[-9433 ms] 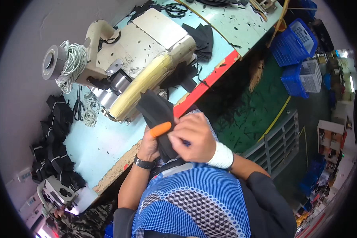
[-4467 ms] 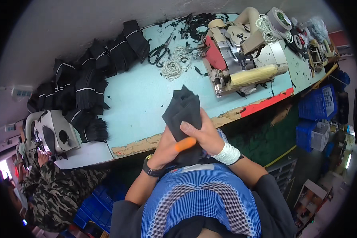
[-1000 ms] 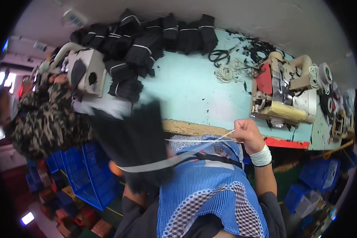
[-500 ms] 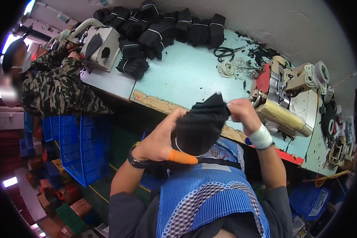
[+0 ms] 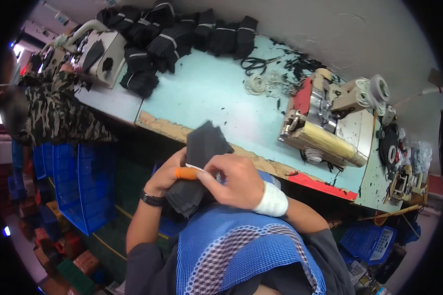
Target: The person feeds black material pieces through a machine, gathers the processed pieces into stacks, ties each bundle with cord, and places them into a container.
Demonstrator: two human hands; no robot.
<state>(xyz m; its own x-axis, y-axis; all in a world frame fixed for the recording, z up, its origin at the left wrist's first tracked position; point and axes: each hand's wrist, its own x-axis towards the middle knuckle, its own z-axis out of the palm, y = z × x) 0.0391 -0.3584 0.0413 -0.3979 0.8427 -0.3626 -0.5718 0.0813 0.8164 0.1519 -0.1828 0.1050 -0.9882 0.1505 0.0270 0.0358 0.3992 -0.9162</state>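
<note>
A stack of black fabric pieces is held over my lap, tilted, with its ends sticking out above and below my hands. My left hand is closed around the stack's middle, and an orange finger cot covers its thumb. A thin white cord crosses the stack beside that thumb. Bent over the front of the stack, my right hand pinches the cord between thumb and fingers; its wrist wears a white bandage. Part of the stack is hidden behind my right hand.
Tied black bundles lie along the back of the pale table. Black scissors and coiled white cord lie near a sewing machine. Blue crates stand at left, below a person in camouflage sleeves.
My right hand has come in from the stack's right side to its front, at the cord. The stack has turned and now stands more lengthwise. The whole view has shifted rightward.
</note>
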